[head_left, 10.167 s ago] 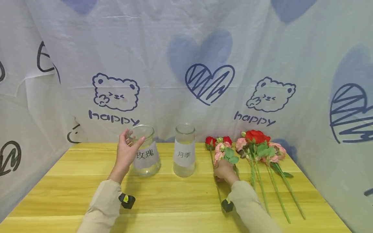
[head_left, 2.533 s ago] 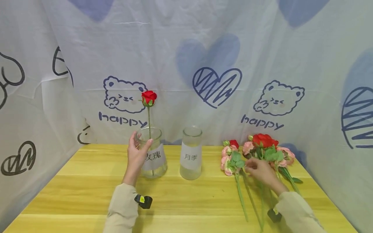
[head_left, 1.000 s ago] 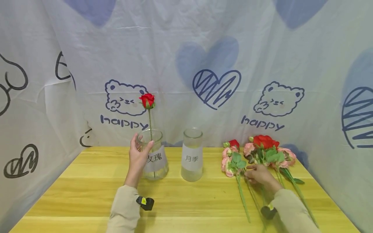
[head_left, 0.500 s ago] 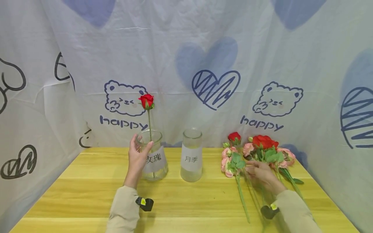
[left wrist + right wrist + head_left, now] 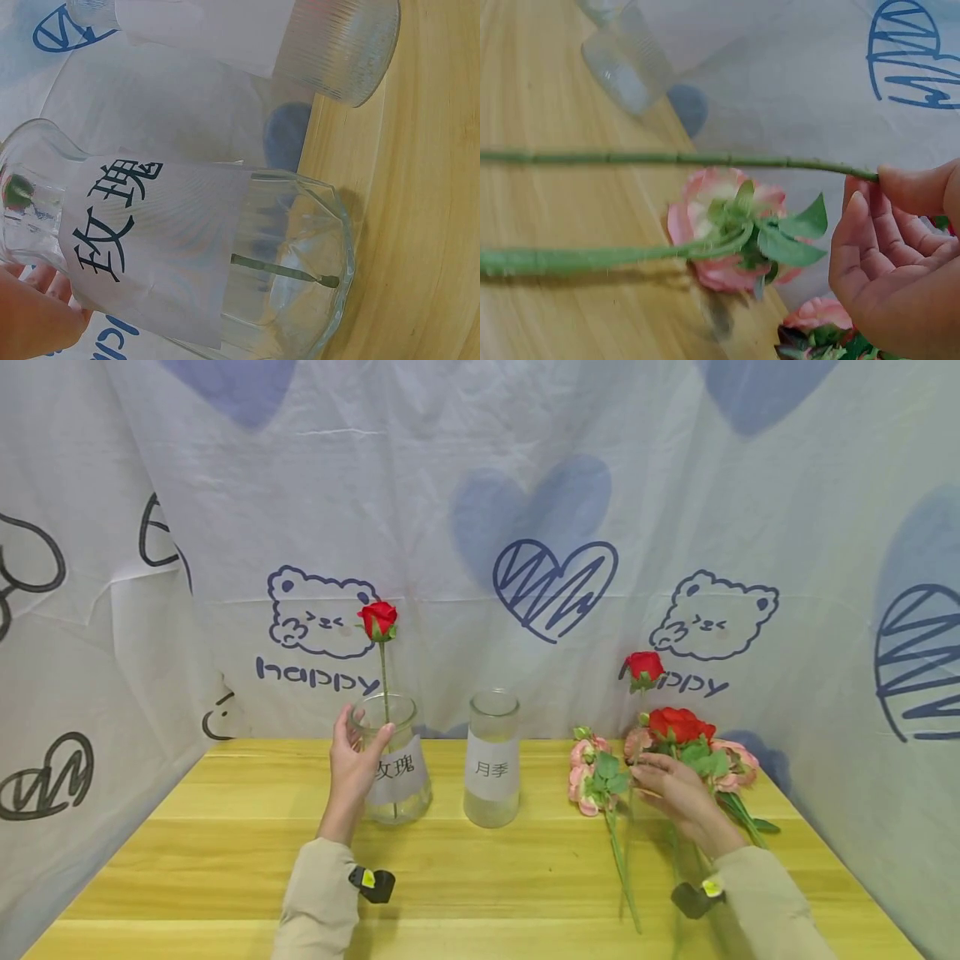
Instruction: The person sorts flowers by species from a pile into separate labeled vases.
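My left hand (image 5: 355, 770) grips the neck of a wide glass vase (image 5: 415, 803) with a white paper label, its thumb in front and fingers behind. Upright in that vase stands one red rose (image 5: 378, 620); its stem end (image 5: 326, 280) rests at the bottom in the left wrist view. On the right, my right hand (image 5: 686, 800) pinches a second red rose (image 5: 645, 668) by its thin green stem (image 5: 727, 160) between thumb and fingertips. The bloom points up, above the flowers on the table, and is out of sight in the right wrist view.
A narrower labelled glass vase (image 5: 492, 810) stands right of the wide one. A pink flower spray (image 5: 587, 789) lies near the right hand. A large red bloom (image 5: 680, 725) and pink blooms (image 5: 738, 762) lie beyond it. A printed cloth (image 5: 435, 527) hangs behind the table.
The first rose has gone from the table into the wide vase. Over the last second, the right hand has lifted the second rose from the flowers. The left hand stays on the vase.
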Demonstrator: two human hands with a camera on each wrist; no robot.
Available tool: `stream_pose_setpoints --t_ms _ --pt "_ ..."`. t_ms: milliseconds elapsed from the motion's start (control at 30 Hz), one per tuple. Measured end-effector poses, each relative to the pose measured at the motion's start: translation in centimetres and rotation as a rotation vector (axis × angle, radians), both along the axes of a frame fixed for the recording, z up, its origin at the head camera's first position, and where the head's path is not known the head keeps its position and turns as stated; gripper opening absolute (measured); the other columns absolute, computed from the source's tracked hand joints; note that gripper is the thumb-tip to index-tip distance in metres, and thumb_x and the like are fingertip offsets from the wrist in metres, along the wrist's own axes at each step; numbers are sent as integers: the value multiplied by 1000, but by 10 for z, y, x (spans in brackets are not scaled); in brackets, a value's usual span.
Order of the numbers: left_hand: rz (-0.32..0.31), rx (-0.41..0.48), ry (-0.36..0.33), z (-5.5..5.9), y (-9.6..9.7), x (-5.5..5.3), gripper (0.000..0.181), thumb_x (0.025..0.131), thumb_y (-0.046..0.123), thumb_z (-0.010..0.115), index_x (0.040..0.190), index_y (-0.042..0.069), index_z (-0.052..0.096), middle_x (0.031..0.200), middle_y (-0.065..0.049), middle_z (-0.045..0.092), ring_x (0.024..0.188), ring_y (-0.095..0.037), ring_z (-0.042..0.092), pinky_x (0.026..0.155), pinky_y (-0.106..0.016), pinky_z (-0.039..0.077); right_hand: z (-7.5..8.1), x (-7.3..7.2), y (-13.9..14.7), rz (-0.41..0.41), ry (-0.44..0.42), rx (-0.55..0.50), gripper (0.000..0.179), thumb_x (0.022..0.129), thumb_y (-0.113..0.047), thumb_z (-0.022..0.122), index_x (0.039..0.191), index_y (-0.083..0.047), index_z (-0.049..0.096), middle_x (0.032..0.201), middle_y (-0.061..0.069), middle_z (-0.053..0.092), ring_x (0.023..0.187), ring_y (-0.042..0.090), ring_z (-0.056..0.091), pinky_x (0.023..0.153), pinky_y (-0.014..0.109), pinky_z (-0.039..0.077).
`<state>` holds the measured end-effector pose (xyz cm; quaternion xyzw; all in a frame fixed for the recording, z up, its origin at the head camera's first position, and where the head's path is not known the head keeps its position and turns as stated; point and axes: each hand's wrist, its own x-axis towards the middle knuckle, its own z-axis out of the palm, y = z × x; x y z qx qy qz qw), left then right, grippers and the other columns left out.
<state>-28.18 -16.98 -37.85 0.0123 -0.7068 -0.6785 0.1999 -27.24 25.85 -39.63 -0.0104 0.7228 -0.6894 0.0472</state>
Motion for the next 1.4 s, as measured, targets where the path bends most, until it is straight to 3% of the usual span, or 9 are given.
stream_pose_setpoints --t_ms 167,300,400,667,867,1000,1200,1400 --pt "2 2 4 -1 0 -1 82 92 22 67 154 9 15 155 -13 28 141 -32 24 117 -39 17 4 1 -2 28 11 -131 26 98 -14 57 119 -5 45 98 -5 58 93 9 60 90 29 49" --pt "-3 8 0 -1 0 -1 82 92 22 66 154 9 14 156 -13 27 141 -32 23 117 -41 16 7 3 -5 75 36 -202 7 99 -10 54 104 -11 48 93 -6 60 92 10 62 91 31 50" --pt "-5 10 0 -2 0 0 82 92 22 66 154 9 14 155 -13 27 141 -32 23 117 -41 16 10 4 -7 76 43 -227 6 101 -10 50 103 -10 45 95 -5 59 92 10 62 91 30 50" --pt "-7 13 1 -2 -1 1 82 92 23 66 154 10 15 155 -13 27 141 -32 23 117 -41 17 18 2 -12 -30 9 -341 9 102 -11 48 108 -6 44 94 -5 62 91 8 64 88 25 51" --pt "-12 19 -3 -2 -1 3 82 93 23 66 155 11 13 156 -13 26 142 -32 22 117 -41 16 26 -5 -21 -67 19 -382 2 101 -10 49 100 -8 50 90 -5 63 85 7 63 82 23 53" --pt "-14 15 -2 -1 -1 3 83 93 25 66 155 11 13 156 -13 26 142 -32 22 117 -41 16 34 -9 -29 -66 48 -417 11 101 -9 50 92 -10 56 88 -3 65 84 8 64 81 24 53" --pt "-26 11 -2 0 0 3 83 93 25 66 155 12 12 156 -15 25 142 -33 21 117 -41 15 48 -14 -40 -28 80 -492 10 100 -8 52 89 -8 53 90 0 65 91 12 64 87 27 53" --pt "-31 9 2 -1 -1 3 83 93 25 65 155 11 12 156 -16 25 142 -33 21 117 -42 15 70 -22 -56 -57 59 -517 4 99 -10 54 97 -7 53 98 1 64 96 13 63 85 23 52"
